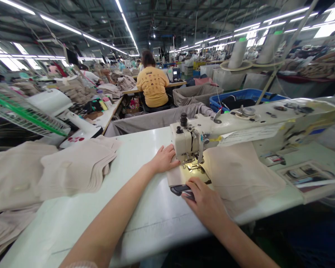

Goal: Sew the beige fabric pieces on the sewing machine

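Centre of frame: a left hand [164, 159] lies flat, fingers together, on a small beige fabric piece [175, 175] under the cream sewing machine [194, 139]. The right hand [205, 203] presses its near edge, fingers curled. A stack of beige cut pieces [75, 167] at left looks unsewn

Left hand [164, 159] flat on beige fabric [175, 175] at sewing machine [195, 139], right hand [205, 201] just beside — lit needle area.

Sewing machine [240, 126] right on the table [139, 156], fabric stack [78, 167] left, seated person [153, 85] far behind.
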The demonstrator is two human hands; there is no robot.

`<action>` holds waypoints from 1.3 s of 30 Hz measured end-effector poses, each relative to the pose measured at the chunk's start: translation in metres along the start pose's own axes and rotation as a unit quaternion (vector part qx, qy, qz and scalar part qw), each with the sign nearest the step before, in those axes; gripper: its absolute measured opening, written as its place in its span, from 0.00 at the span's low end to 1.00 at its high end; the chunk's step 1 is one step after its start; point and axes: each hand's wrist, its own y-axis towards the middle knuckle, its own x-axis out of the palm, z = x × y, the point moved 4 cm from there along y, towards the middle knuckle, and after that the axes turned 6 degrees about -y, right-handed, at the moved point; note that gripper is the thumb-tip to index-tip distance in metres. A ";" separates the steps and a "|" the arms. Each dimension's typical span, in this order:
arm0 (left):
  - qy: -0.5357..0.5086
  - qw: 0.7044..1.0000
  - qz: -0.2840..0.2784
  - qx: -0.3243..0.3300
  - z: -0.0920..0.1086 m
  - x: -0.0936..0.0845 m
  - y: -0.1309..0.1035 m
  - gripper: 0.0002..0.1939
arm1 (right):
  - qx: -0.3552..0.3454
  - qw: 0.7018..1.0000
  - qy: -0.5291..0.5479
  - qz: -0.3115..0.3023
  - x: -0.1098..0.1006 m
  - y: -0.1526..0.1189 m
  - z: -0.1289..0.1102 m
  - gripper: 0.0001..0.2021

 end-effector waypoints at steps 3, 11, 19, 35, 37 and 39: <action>-0.001 1.000 -0.013 0.015 -0.001 0.001 0.000 0.21 | 0.002 1.000 -0.002 -0.001 0.000 -0.001 0.001 0.08; -0.007 1.000 -0.015 0.019 -0.004 0.003 0.002 0.21 | -0.004 1.000 0.004 -0.015 -0.003 0.002 0.003 0.06; 0.017 1.000 -0.010 0.020 -0.003 -0.001 0.007 0.21 | -0.017 1.000 0.004 -0.015 0.002 0.009 0.007 0.05; -0.029 0.987 0.026 0.154 0.086 0.016 -0.077 0.13 | -0.028 0.998 -0.001 -0.053 -0.002 0.004 0.013 0.16; -0.035 0.987 0.029 0.155 0.080 0.016 -0.073 0.13 | -0.023 0.998 0.002 -0.061 -0.001 0.010 0.014 0.15; -0.040 0.986 0.041 0.156 0.074 0.015 -0.067 0.12 | -0.022 0.997 0.014 -0.067 0.000 0.018 0.016 0.15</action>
